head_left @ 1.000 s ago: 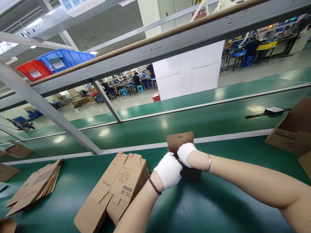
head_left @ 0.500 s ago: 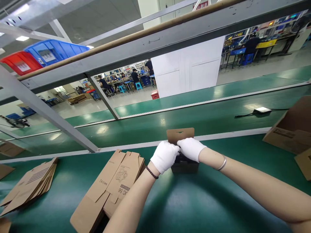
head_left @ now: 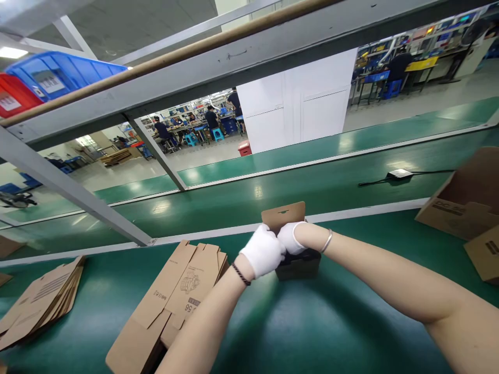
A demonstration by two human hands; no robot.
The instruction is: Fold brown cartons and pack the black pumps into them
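A small cardboard box (head_left: 298, 269) stands upright on the green work surface, its back flap (head_left: 284, 212) with a slot raised. Dark contents show in its opening, too shaded to name. My left hand (head_left: 264, 251), in a white glove, is closed at the left edge of the box. My right hand (head_left: 291, 239), also in a white glove, reaches over the opening from the right with its fingers curled down. The fingertips of both hands meet at the left side of the box. What they pinch is hidden by the gloves.
Flattened cartons (head_left: 183, 291) lie just left of my left arm, and another stack (head_left: 44, 301) sits farther left. Open cardboard boxes (head_left: 463, 208) stand at the right. A small adapter with cables (head_left: 399, 174) lies on the belt (head_left: 218, 202) behind. Blue bin (head_left: 62, 75) rests on the shelf overhead.
My right hand has moved slightly left and turned downward at the wrist, closer to my left hand. The view has shifted a little. The box stays in place.
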